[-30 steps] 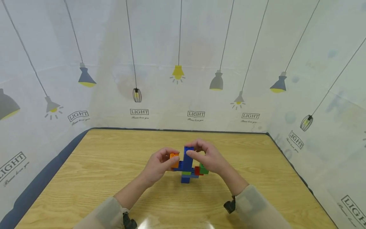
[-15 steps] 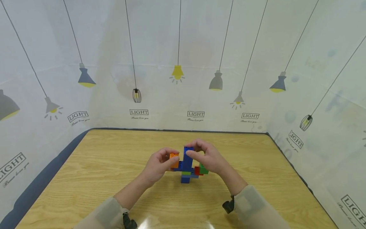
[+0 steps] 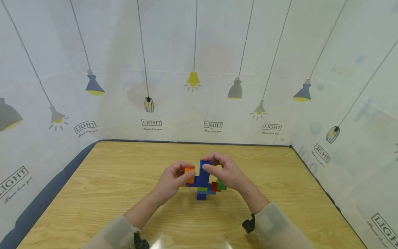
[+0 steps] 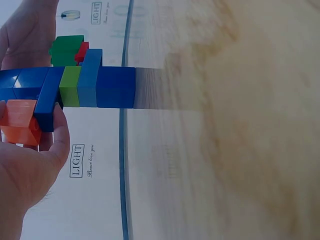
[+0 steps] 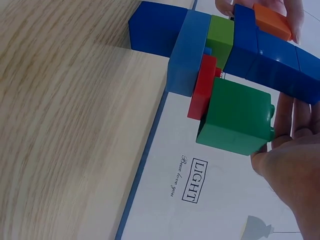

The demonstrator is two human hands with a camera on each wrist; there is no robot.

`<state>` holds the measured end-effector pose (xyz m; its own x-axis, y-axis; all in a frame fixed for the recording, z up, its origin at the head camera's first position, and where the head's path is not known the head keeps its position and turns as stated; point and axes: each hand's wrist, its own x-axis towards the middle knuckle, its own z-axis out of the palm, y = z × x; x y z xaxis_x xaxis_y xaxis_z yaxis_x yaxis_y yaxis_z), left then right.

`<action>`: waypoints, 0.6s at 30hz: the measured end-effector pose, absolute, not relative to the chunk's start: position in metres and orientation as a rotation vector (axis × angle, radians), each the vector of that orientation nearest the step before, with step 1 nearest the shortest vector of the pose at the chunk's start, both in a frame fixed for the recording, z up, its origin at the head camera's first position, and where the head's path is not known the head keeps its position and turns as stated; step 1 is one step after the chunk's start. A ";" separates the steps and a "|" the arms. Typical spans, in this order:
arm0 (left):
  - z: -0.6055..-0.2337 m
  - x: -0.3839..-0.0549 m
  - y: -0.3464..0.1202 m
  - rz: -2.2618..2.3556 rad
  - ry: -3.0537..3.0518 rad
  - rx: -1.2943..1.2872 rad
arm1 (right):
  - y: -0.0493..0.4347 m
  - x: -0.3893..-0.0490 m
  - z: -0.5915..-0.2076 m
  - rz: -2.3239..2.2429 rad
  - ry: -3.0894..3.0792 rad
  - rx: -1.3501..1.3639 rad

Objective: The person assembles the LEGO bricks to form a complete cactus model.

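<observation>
A tower of toy building bricks point(image 3: 203, 180) stands upright on the table in front of me. My left hand point(image 3: 170, 182) pinches the orange brick point(image 3: 189, 176) on the tower's left side, and a finger reaches under the long blue brick point(image 4: 48, 102) below it. My right hand point(image 3: 229, 174) holds the top blue brick point(image 3: 204, 166) between thumb and fingers. Lower down come a lime-green brick point(image 4: 70, 87), a lighter blue brick point(image 4: 90, 82) and a dark blue base brick point(image 4: 116, 87). A red brick point(image 5: 202, 87) and a green brick point(image 5: 237, 115) jut out at the right.
The wooden table point(image 3: 124, 173) has a dark edge along its back and sides. A pale wall cloth point(image 3: 174, 41) printed with hanging lamps surrounds it. Small black devices point(image 3: 248, 225) sit at both sleeve cuffs.
</observation>
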<state>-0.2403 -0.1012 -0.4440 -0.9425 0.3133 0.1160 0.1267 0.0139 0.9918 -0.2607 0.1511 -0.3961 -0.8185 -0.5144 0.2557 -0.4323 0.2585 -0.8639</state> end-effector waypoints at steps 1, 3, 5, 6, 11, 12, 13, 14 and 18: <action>-0.444 -0.240 -0.101 2.066 2.133 0.468 | 0.151 -0.261 -0.396 -1.624 2.432 -0.916; -0.444 -0.240 -0.102 2.072 2.130 0.468 | 0.151 -0.260 -0.397 -1.616 2.435 -0.920; -0.445 -0.240 -0.102 2.072 2.126 0.466 | 0.151 -0.260 -0.396 -1.600 2.445 -0.920; -0.445 -0.240 -0.102 2.072 2.125 0.466 | 0.151 -0.259 -0.395 -1.590 2.451 -0.917; -0.445 -0.240 -0.102 2.065 2.123 0.459 | 0.152 -0.258 -0.392 -1.526 2.494 -0.910; -0.444 -0.240 -0.102 2.065 2.124 0.458 | 0.152 -0.257 -0.391 -1.515 2.502 -0.912; -0.444 -0.239 -0.102 2.066 2.122 0.454 | 0.153 -0.257 -0.391 -1.501 2.509 -0.916; -0.443 -0.239 -0.102 2.068 2.120 0.449 | 0.153 -0.257 -0.390 -1.491 2.513 -0.916; -0.442 -0.238 -0.102 2.070 2.114 0.437 | 0.157 -0.254 -0.387 -1.460 2.549 -0.891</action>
<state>-0.2376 -0.1022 -0.4422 -0.9463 0.3092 0.0948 0.1012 0.0047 0.9949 -0.2544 0.1574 -0.3875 -0.8292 -0.5156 0.2157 -0.4468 0.3797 -0.8100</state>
